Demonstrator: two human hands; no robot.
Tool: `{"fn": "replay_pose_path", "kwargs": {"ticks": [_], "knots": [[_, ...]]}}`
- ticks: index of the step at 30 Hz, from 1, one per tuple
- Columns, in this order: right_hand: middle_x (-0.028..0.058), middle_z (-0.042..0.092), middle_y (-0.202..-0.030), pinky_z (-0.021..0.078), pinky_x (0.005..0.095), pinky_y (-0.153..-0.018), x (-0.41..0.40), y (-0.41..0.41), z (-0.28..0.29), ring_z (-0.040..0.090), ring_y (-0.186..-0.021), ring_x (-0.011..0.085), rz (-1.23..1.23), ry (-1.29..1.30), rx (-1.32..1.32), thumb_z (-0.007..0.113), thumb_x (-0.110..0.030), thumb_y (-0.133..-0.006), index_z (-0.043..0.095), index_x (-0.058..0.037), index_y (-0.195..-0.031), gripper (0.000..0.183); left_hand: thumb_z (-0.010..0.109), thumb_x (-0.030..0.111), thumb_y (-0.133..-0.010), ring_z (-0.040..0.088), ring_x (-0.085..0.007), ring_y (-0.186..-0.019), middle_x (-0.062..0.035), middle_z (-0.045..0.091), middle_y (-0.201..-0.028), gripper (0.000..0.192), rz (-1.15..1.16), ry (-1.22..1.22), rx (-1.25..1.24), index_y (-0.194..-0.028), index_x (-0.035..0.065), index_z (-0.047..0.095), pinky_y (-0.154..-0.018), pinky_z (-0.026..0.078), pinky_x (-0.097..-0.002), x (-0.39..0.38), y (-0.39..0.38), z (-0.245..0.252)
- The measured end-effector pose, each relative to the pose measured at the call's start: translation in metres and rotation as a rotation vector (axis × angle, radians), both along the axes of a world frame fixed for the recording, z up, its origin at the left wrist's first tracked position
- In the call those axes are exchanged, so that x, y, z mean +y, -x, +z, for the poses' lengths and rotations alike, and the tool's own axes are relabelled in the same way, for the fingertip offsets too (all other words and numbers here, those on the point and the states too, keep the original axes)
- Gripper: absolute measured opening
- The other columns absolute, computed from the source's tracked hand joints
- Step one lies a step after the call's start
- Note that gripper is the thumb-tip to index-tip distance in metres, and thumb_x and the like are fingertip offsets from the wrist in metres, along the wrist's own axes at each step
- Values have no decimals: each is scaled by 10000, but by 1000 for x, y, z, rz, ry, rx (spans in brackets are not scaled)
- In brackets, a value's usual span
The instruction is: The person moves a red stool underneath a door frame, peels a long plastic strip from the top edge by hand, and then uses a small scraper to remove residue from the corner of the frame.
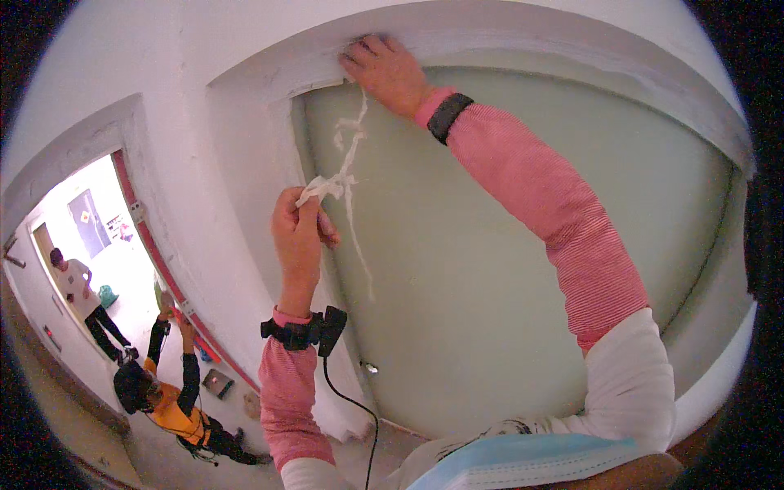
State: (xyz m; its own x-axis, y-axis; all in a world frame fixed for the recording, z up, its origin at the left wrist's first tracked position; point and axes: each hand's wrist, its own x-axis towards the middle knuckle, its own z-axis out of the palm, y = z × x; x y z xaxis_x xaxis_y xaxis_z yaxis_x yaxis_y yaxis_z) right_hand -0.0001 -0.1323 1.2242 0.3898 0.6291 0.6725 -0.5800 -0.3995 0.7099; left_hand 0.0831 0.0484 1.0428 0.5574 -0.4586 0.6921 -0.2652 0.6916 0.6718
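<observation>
My left hand [299, 229] grips one end of a crumpled, torn strip of whitish tape [343, 171], perhaps masking tape. The strip runs upward toward my right hand, and a thin tail dangles below its bunched part. Up at the frame's top, my right hand [389, 70] rests its fingers on the white frame edge [324, 84]. Whether those fingers pinch the tape's upper end is hidden. Behind both hands stands a pale green door panel [478, 245] set in a white, roughly plastered recess.
At left, a person in an orange vest [177, 407] reaches up to a red door frame [147, 226]. Another person [82, 294] stands in the bright doorway beyond. A dark box [218, 383] lies on the floor. A black cable [367, 407] hangs from my left wrist strap.
</observation>
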Motion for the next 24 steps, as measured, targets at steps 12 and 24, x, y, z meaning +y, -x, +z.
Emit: {"fn": "replay_pose_path", "kwargs": {"ticks": [12, 24], "knots": [[70, 573, -948, 512, 386, -775, -3, -20, 20, 538, -995, 275, -219, -347, 304, 572, -108, -741, 630, -74, -834, 115, 482, 165, -925, 470, -128, -397, -39, 478, -511, 197, -6, -27, 65, -1045, 8, 480, -354, 395, -250, 10, -17, -26], [52, 544, -1057, 496, 402, -772, -7, -48, 4, 503, -1064, 267, -61, -84, 247, 562, -110, -756, 627, -85, -926, 183, 507, 204, -922, 459, -122, -397, -29, 468, -530, 202, 45, -58, 148, -1030, 35, 485, -352, 384, -257, 23, -32, -55]]}}
